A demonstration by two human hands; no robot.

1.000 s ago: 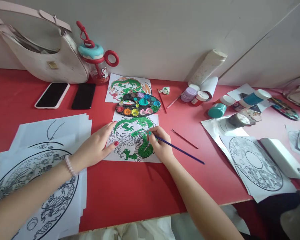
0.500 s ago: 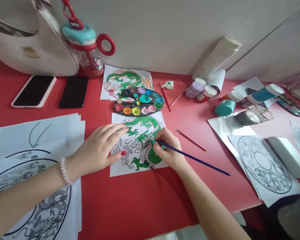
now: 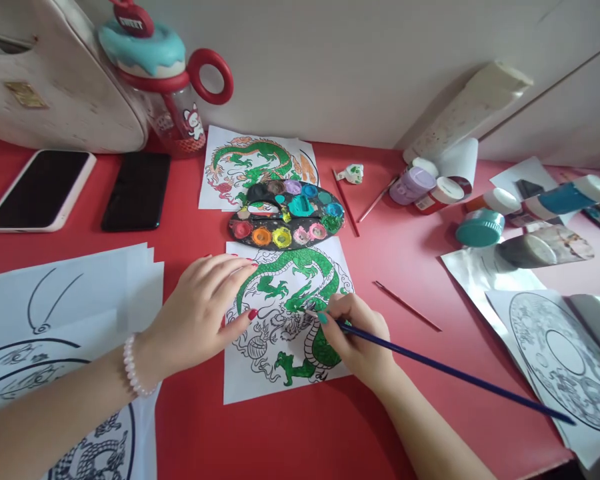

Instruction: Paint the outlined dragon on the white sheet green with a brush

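Observation:
My right hand pinches a long blue paintbrush near its tip. The bristles meet the dragon's head on a partly green dragon drawing. My left hand lies over the sheet's left edge, its fingers stretched out and holding nothing. Right behind the sheet sits a black paint palette with several bright wells, among them teal, green, orange and yellow. Under the palette's back edge is a second dragon sheet, painted green and orange.
Two phones lie at the back left beside a donut-lidded cup and a white bag. Printed sheets cover the left side. Thin brushes and several paint jars are on the right, near another circular drawing.
My view has come closer, so things appear larger and spread outward. My right hand still holds the brush on the dragon's head, and my left hand stays on the sheet.

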